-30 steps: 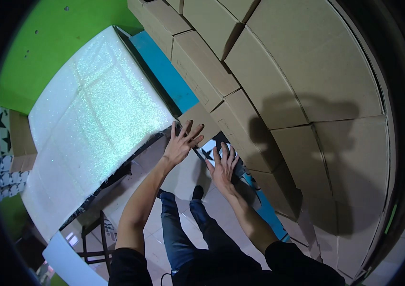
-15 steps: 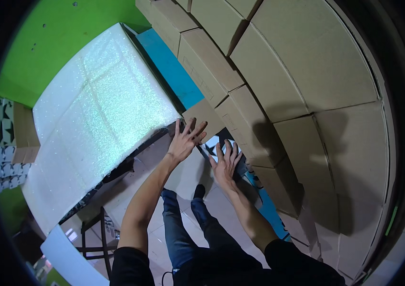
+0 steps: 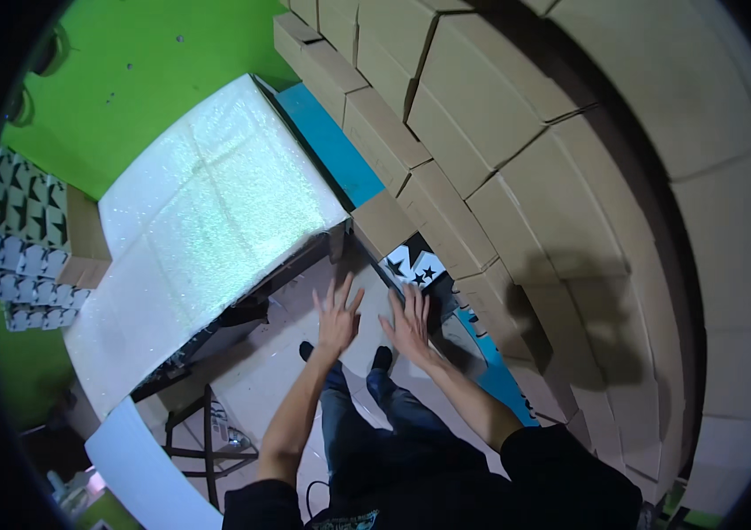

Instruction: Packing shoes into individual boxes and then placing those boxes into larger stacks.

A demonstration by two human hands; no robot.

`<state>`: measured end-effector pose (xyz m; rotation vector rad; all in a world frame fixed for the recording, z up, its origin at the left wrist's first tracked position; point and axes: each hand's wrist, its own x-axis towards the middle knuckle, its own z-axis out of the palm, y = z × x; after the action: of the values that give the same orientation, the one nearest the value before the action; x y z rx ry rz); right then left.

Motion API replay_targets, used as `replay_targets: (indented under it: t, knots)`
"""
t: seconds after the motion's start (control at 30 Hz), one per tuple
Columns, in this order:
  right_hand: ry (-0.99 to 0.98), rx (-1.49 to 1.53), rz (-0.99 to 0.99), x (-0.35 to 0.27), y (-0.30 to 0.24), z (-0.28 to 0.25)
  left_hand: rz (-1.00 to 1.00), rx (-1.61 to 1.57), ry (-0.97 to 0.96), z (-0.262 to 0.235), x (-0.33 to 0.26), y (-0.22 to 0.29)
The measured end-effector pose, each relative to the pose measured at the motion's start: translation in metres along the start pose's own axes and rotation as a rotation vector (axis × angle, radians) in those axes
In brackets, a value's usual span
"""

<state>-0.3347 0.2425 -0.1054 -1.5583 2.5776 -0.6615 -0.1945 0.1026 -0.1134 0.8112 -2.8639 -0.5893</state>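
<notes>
Slantwise, star-patterned box (image 3: pixel 420 268), long axis toward lower right.

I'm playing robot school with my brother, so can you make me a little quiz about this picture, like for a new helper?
1. True or false: the left hand is holding a box.
2. What pattern is on the small box by the right hand? A) stripes B) stars C) dots
3. Which side of the picture is the sparkly cover on?

Key: 1. False, it's empty. 2. B. 3. Left.
</notes>
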Motion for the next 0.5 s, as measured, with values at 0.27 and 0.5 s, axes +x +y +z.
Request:
replay_targets:
  t: [0.27, 0.5]
  knots:
    - [-0.279, 0.200, -0.173, -0.048, -0.073, -0.011, -0.459, -0.059, 0.079, -0.055, -0.183, 0.010]
    - [-0.134, 0.373, -0.387, 0.042, -0.183, -0.008, -0.681, -0.107, 0.415, -0.106, -0.199, -0.046]
